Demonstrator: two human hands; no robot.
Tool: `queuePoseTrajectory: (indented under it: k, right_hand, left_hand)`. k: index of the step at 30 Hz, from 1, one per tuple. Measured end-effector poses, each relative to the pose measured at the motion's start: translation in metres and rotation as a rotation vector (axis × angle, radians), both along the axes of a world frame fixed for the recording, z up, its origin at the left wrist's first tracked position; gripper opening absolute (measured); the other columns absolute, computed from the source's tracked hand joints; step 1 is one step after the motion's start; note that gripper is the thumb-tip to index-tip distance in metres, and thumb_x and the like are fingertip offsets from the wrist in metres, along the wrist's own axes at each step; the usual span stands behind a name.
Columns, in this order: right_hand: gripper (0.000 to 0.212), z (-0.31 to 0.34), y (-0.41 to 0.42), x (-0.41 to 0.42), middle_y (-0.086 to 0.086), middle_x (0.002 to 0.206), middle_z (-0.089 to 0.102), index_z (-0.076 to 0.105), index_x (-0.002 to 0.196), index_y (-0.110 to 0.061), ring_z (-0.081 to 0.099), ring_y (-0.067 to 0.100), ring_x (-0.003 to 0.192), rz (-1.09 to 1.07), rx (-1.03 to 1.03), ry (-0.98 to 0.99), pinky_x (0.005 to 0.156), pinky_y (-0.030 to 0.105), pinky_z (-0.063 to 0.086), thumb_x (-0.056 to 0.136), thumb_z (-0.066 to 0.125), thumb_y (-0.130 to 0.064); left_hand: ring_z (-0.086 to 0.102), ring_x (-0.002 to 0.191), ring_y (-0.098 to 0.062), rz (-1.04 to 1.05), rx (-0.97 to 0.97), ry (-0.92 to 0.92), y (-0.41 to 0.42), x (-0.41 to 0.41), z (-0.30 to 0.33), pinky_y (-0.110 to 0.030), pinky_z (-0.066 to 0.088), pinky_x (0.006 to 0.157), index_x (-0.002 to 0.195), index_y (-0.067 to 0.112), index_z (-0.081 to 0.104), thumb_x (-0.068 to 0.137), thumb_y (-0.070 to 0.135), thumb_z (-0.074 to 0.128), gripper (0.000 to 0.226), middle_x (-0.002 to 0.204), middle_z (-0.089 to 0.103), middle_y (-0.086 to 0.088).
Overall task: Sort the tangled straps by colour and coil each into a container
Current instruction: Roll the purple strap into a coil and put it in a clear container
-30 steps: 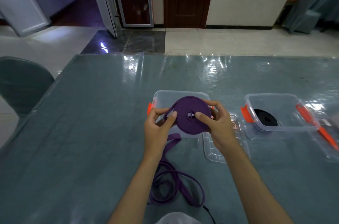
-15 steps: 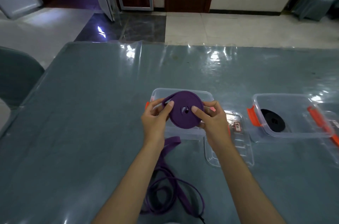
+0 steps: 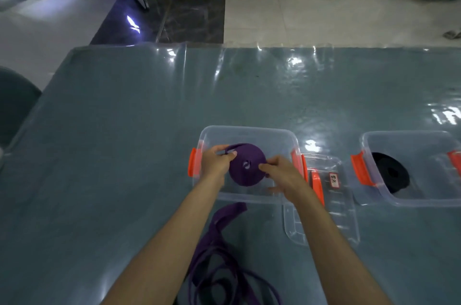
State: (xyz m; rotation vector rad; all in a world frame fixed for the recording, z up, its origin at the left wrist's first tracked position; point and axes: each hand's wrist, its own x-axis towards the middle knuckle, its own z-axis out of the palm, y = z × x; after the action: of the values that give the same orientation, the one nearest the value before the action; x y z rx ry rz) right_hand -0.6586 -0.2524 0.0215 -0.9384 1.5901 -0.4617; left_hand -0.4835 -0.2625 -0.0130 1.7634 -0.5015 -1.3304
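A purple strap coil (image 3: 247, 164) is held between both hands, low over or inside a clear container with orange latches (image 3: 249, 131). My left hand (image 3: 215, 163) pinches the coil's upper left edge, thumb on top. At the coil's right side my right hand (image 3: 282, 174) grips it with curled fingers. The loose purple strap tail (image 3: 217, 249) trails from the container's near wall down to a heap at the table's near edge. A black strap coil (image 3: 391, 172) lies in a second clear container (image 3: 409, 201) to the right.
A clear lid (image 3: 324, 219) with an orange latch and a small label lies between the two containers. The table (image 3: 112, 155) has a grey-green cloth under shiny plastic. A grey chair (image 3: 15, 95) stands at the left edge. Tiled floor and doors lie beyond.
Both hands have moved forward and down with the purple coil, from above the container's near edge to low over its inside. The view has tilted down.
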Motion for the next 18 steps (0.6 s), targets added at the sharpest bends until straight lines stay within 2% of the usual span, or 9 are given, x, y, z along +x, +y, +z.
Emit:
queuePoseTrajectory:
  k: [2,4,6,9,11,13,16,18]
  right_hand:
    - [0.014,-0.015,-0.012,0.000,0.013,0.096,0.063,0.062,0.087,-0.015,0.062,0.025,0.084,0.086,0.035,0.090,0.087,0.064,0.061,0.100,0.066,-0.017]
    - [0.008,-0.028,-0.021,0.003,0.017,0.102,0.065,0.063,0.096,-0.012,0.067,0.033,0.091,0.157,0.084,0.159,0.086,0.062,0.062,0.100,0.063,-0.019]
    - [0.014,-0.042,-0.029,0.004,0.016,0.108,0.066,0.060,0.109,-0.011,0.070,0.037,0.093,0.180,0.132,0.182,0.081,0.058,0.064,0.100,0.060,-0.020]
    - [0.013,-0.057,-0.037,0.005,0.010,0.102,0.065,0.058,0.111,-0.013,0.069,0.030,0.084,0.220,0.193,0.203,0.079,0.053,0.065,0.103,0.057,-0.023]
    - [0.016,-0.065,-0.041,0.008,0.015,0.105,0.066,0.061,0.108,-0.007,0.069,0.031,0.083,0.221,0.212,0.213,0.082,0.056,0.065,0.104,0.056,-0.022]
    - [0.017,-0.068,-0.044,0.008,0.019,0.107,0.068,0.064,0.098,-0.007,0.070,0.033,0.085,0.232,0.204,0.231,0.084,0.055,0.064,0.104,0.056,-0.021]
    - [0.029,-0.071,-0.045,0.006,0.022,0.112,0.069,0.067,0.112,0.002,0.069,0.038,0.102,0.334,0.139,0.317,0.091,0.049,0.060,0.105,0.053,-0.023]
    - [0.026,-0.066,-0.043,0.007,0.017,0.105,0.066,0.067,0.108,-0.002,0.066,0.033,0.096,0.405,0.080,0.377,0.081,0.037,0.051,0.106,0.052,-0.023]
  left_hand:
    - [0.074,0.108,-0.037,-0.004,0.048,-0.064,-0.011,-0.003,-0.016,-0.051,0.059,0.100,0.117,0.008,0.075,0.090,0.001,0.079,0.029,0.115,0.077,-0.017]
    - [0.074,0.106,-0.036,-0.023,0.092,-0.120,-0.019,-0.006,-0.033,-0.052,0.060,0.097,0.118,0.004,0.077,0.088,0.000,0.080,0.030,0.113,0.078,-0.020]
    - [0.075,0.103,-0.034,-0.052,0.135,-0.153,-0.026,-0.007,-0.046,-0.053,0.060,0.095,0.117,0.002,0.078,0.086,-0.001,0.081,0.031,0.112,0.078,-0.022]
    - [0.076,0.105,-0.037,-0.100,0.188,-0.185,-0.035,-0.006,-0.061,-0.055,0.061,0.094,0.118,0.000,0.078,0.085,0.000,0.083,0.033,0.113,0.077,-0.024]
    - [0.075,0.106,-0.038,-0.136,0.209,-0.222,-0.040,-0.004,-0.064,-0.054,0.061,0.094,0.118,0.001,0.077,0.084,0.001,0.084,0.034,0.113,0.078,-0.022]
    - [0.076,0.100,-0.034,-0.199,0.226,-0.284,-0.043,-0.002,-0.068,-0.048,0.063,0.090,0.115,0.005,0.079,0.085,0.004,0.085,0.031,0.107,0.079,-0.016]
    - [0.071,0.094,-0.021,-0.302,0.223,-0.416,-0.043,0.001,-0.071,-0.028,0.054,0.082,0.113,0.011,0.079,0.085,0.011,0.085,0.028,0.102,0.077,-0.004]
    - [0.072,0.099,-0.023,-0.310,0.220,-0.450,-0.041,0.000,-0.067,-0.028,0.051,0.083,0.114,0.009,0.078,0.086,0.009,0.084,0.029,0.107,0.078,-0.008]
